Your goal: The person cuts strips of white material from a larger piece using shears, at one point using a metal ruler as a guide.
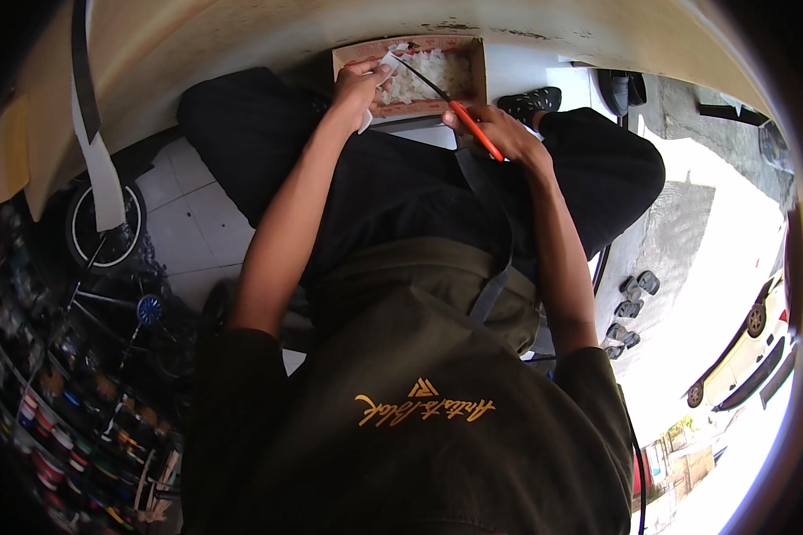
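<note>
A shallow cardboard box (477,67) of white chopped pieces (428,76) sits at the top of the view, past the person's knees. The right hand (500,129) is closed around the orange handle of a knife (459,111), whose dark blade reaches into the pieces. The left hand (359,87) grips the box's left rim, fingers pinching a white scrap (385,64). 1 bicycle wheel (105,227) stands on the tiled floor (196,227) at left.

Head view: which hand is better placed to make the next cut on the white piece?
Right. The right hand already grips the orange-handled tool, its blade reaching the white piece over the cardboard box. The left hand is busy pinching that piece.
</note>
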The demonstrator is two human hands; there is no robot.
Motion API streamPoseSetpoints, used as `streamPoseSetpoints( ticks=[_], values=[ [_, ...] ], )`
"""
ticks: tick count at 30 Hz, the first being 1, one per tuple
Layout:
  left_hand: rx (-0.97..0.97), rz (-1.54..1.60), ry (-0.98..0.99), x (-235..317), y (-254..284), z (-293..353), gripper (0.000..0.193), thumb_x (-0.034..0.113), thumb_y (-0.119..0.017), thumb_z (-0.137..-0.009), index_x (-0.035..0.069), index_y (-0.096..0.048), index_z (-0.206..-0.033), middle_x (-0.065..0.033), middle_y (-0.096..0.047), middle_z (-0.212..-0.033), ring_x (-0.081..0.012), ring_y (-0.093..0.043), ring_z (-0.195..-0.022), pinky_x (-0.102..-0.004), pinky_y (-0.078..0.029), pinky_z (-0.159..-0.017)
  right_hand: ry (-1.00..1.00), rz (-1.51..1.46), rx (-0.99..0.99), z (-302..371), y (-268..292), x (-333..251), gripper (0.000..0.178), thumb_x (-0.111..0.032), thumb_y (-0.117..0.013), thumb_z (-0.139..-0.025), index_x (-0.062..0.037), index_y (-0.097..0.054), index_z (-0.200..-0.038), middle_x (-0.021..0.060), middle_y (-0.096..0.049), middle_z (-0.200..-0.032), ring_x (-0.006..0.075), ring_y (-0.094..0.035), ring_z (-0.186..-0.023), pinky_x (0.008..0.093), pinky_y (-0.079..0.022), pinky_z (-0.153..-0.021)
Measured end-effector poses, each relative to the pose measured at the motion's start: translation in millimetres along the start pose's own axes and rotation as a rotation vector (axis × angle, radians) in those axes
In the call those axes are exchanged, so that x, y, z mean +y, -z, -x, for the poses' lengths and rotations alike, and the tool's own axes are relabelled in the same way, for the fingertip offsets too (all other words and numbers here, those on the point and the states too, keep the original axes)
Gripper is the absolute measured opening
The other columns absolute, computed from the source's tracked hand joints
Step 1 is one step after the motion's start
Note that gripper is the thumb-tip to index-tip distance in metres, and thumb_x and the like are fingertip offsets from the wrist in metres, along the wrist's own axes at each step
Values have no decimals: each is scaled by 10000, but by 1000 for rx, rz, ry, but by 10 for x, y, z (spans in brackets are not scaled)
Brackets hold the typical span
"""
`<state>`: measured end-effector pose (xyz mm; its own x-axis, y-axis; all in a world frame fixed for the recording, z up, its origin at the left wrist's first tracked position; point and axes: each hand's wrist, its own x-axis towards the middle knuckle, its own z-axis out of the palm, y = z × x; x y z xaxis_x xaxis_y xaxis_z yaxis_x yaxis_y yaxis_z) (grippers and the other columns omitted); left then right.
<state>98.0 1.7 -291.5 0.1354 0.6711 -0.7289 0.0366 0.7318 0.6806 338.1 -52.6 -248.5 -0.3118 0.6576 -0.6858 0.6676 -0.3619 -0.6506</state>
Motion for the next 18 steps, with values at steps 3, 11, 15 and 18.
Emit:
streamPoseSetpoints(
  ticks=[3, 11, 15, 18],
  values=[
    [-4, 16, -3, 15, 47, -21, 193, 228, -593, -920, 53, -626, -994, 8, -537, -768, -10, -334, -489, -189, -211, -402, -68, 53, 12, 145, 38, -38, 783, -798, -477, -735, -69, -666, -948, 69, -601, -652, 204, -611, -706, 362, -458, -687],
    [-127, -120, 44, 65, -121, 77, 193, 236, -593, -919, 70, -626, -1011, 31, -531, -735, 0, -313, -486, -179, -197, -411, -8, 46, 40, -24, -43, 49, 735, -785, -489, -737, -114, -681, -966, 78, -604, -633, 217, -636, -712, 375, -465, -693],
    [-207, -93, 47, 42, -71, 45, 200, 243, -598, -917, 71, -624, -1015, 37, -527, -730, 2, -316, -486, -174, -197, -407, -6, 38, -3, -79, -41, 54, 625, -638, -532, -831, -22, -609, -900, 97, -585, -708, 204, -562, -678, 360, -437, -649],
    [-191, -111, 62, 4, -54, 10, 191, 218, -582, -924, 46, -610, -1004, 21, -533, -742, -4, -320, -481, -174, -208, -400, 49, 82, 28, -91, -27, 46, 583, -602, -550, -843, -24, -619, -878, 71, -555, -631, 178, -539, -600, 348, -429, -600]
  ],
)
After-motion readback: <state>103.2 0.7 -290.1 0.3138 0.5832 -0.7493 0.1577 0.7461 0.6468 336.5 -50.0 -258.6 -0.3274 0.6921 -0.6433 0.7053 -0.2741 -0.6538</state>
